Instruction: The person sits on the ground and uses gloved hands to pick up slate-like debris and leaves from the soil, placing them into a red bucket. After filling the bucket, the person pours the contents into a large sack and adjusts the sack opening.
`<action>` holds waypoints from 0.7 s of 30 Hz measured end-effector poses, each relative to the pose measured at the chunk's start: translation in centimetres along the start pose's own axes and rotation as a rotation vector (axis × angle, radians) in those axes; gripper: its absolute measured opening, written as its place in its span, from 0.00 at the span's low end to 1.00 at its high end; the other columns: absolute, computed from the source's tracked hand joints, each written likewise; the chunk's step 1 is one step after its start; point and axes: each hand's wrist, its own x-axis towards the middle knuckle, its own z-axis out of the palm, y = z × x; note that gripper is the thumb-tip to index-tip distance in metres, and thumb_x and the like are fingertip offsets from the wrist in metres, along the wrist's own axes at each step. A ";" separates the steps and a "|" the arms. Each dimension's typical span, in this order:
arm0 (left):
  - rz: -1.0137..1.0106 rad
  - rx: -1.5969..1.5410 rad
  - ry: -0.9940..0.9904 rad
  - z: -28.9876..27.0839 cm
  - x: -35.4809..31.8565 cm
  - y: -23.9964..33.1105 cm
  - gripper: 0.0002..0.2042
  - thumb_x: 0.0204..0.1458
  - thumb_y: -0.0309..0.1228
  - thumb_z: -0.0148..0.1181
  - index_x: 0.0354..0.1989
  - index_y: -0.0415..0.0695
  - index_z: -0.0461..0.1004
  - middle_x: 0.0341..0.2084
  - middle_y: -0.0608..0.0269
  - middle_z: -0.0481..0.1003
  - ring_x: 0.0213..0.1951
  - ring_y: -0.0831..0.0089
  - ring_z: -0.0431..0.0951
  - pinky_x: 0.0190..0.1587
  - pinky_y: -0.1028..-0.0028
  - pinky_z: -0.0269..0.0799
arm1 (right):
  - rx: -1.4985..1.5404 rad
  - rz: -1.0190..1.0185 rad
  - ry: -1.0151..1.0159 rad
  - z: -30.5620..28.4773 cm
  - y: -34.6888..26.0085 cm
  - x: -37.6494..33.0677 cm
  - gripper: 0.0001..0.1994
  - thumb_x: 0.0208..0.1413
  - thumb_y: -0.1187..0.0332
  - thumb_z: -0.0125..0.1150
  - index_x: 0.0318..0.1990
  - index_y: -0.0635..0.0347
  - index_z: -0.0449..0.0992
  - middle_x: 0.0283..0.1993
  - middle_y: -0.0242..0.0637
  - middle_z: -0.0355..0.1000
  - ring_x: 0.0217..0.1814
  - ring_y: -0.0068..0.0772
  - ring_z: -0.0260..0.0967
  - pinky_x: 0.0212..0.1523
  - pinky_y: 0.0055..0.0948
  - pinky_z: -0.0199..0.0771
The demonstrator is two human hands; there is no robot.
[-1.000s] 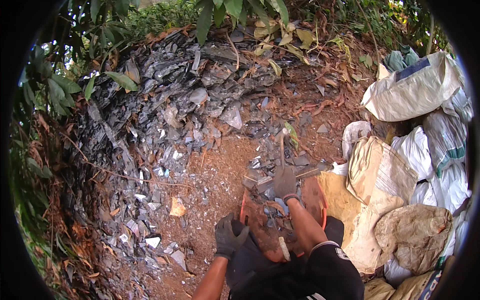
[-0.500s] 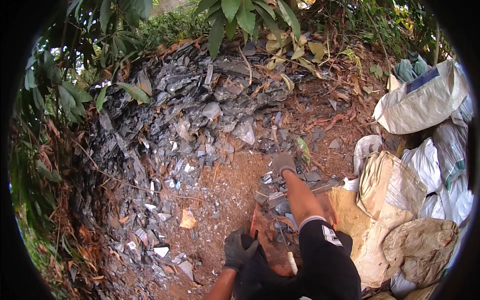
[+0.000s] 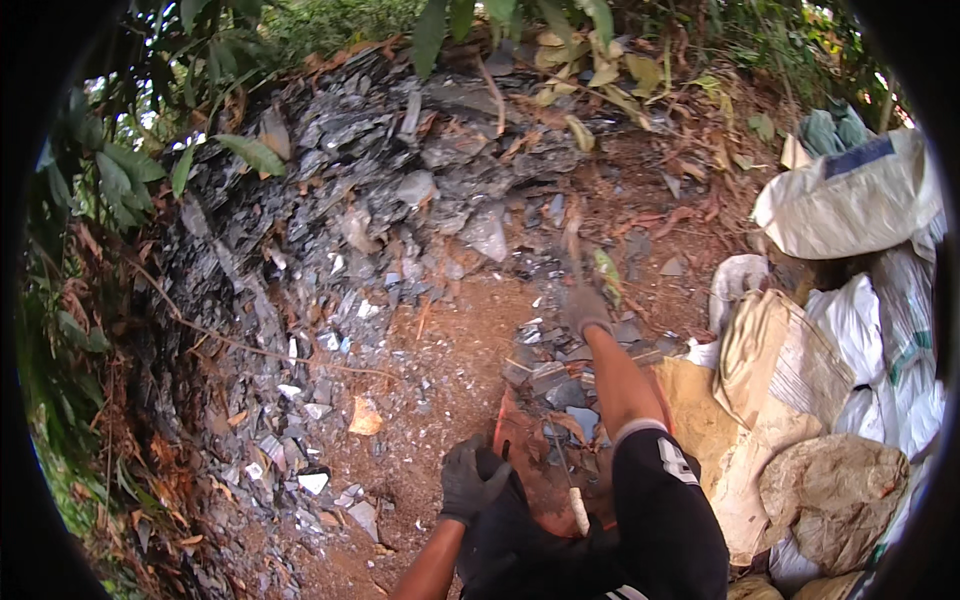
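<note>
My right hand (image 3: 587, 310), in a brownish-grey glove, reaches forward over dark broken flakes and is smeared by motion. From it a thin brown stick-like tool (image 3: 573, 235) points away; its far end is too blurred to name. In a dark grey glove, my left hand (image 3: 474, 480) rests on my black-clad left knee, fingers draped over it. Between my legs lies a reddish-orange tray (image 3: 503, 422) bearing flat grey pieces (image 3: 567, 394). Across it lies a thin metal rod with a white handle (image 3: 579, 511).
A bank of dark layered flakes (image 3: 400, 150) rises ahead and to the left, over reddish soil. Stuffed white sacks (image 3: 845, 205) and crumpled tan sacks (image 3: 770, 370) crowd the right side. Leafy branches (image 3: 250, 155) hang over the far left.
My right hand has shifted slightly right, and the tool in it has swung more upright and blurred. My left hand stays on the knee. The view has shifted slightly.
</note>
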 end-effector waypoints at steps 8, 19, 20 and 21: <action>-0.031 0.002 0.006 0.6 -0.3 -0.7 0.35 0.44 0.47 0.73 0.57 0.38 0.70 0.46 0.44 0.74 0.50 0.46 0.75 0.54 0.53 0.71 | 0.179 -0.108 0.177 -0.3 3.7 -5.5 0.21 0.67 0.57 0.45 0.47 0.68 0.77 0.41 0.63 0.76 0.46 0.65 0.75 0.46 0.55 0.73; 0.036 -0.017 -0.006 1.3 0.3 0.0 0.38 0.42 0.48 0.74 0.58 0.37 0.69 0.47 0.44 0.75 0.50 0.47 0.75 0.55 0.53 0.70 | -0.118 -0.205 0.040 5.8 -0.4 1.1 0.18 0.66 0.59 0.46 0.41 0.66 0.78 0.40 0.59 0.78 0.46 0.64 0.76 0.45 0.54 0.73; 0.058 0.002 0.000 0.9 1.4 0.0 0.37 0.43 0.48 0.74 0.58 0.36 0.69 0.47 0.44 0.75 0.50 0.47 0.75 0.55 0.53 0.71 | -0.230 -0.296 -0.010 6.0 1.6 1.8 0.19 0.66 0.60 0.47 0.40 0.66 0.79 0.41 0.58 0.78 0.47 0.64 0.76 0.46 0.53 0.73; 0.078 -0.027 -0.006 2.3 1.6 1.1 0.37 0.43 0.48 0.74 0.57 0.36 0.70 0.47 0.43 0.75 0.50 0.47 0.75 0.54 0.53 0.71 | -0.297 -0.332 0.010 5.3 5.4 2.8 0.19 0.66 0.60 0.47 0.40 0.66 0.80 0.41 0.58 0.79 0.48 0.63 0.76 0.46 0.53 0.73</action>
